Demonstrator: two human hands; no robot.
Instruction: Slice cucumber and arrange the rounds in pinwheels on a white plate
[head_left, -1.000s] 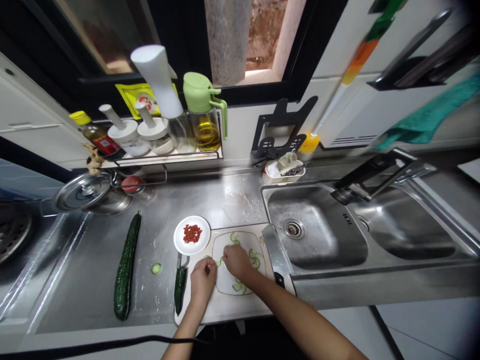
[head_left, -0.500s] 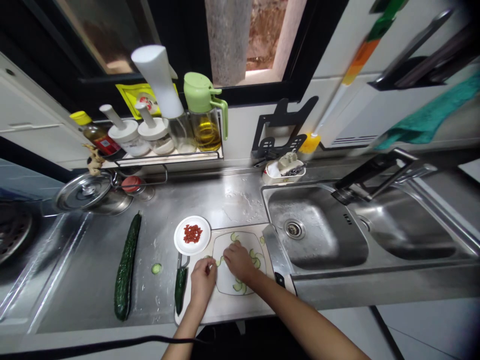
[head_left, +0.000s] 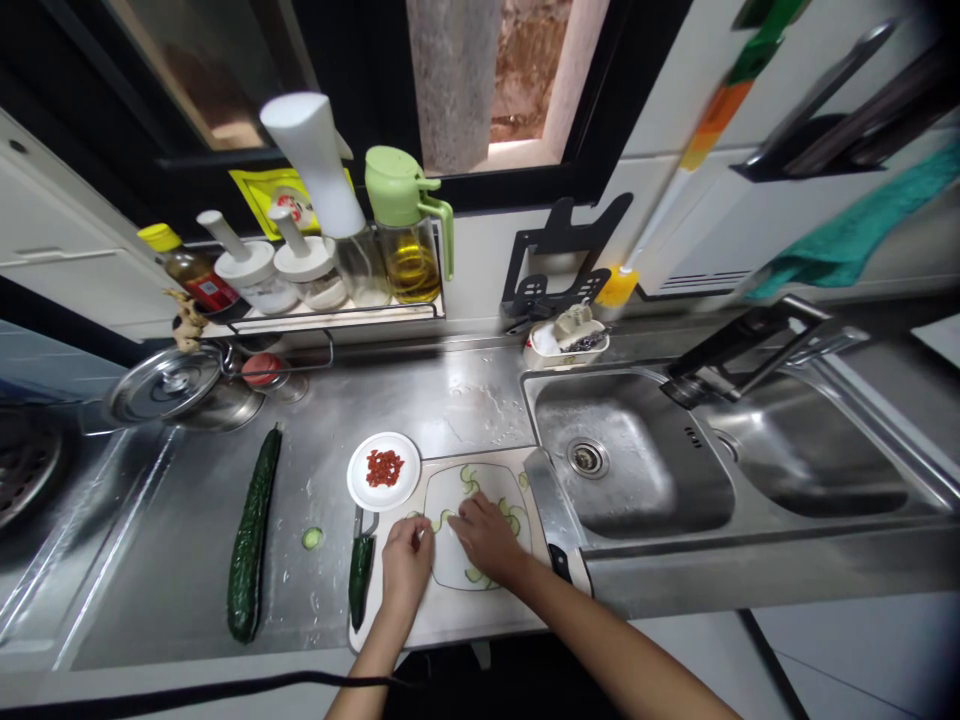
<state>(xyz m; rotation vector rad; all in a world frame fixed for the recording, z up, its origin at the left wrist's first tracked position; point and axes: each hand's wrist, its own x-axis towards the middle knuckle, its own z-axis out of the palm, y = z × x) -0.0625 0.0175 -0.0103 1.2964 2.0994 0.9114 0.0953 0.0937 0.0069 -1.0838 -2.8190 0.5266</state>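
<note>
A white square-shaped plate (head_left: 454, 573) lies on the cutting board (head_left: 420, 625), with thin cucumber slices (head_left: 512, 518) in small clusters near its rim. At its left edge my left hand (head_left: 405, 568) is closed in a pinch; what it holds is hidden. My right hand (head_left: 486, 540) reaches over the middle, fingers stretched out and slightly apart, fingertips beside a slice near the plate's left part. A cut piece of cucumber (head_left: 361, 580) lies left of my left hand. On the board's right side rests a cleaver (head_left: 553, 500) with a black handle.
A small white plate of chopped red pieces (head_left: 383, 490) touches the board's back left. A whole cucumber (head_left: 253, 540) and a cucumber end (head_left: 312, 538) lie on the steel counter. To the right is a double sink (head_left: 630, 450); seasoning jars and oil (head_left: 411, 262) line the back shelf.
My right hand has shifted slightly right and down, its fingers now more stretched, uncovering more of the slices at the plate's far edge. My left hand stays in nearly the same place.
</note>
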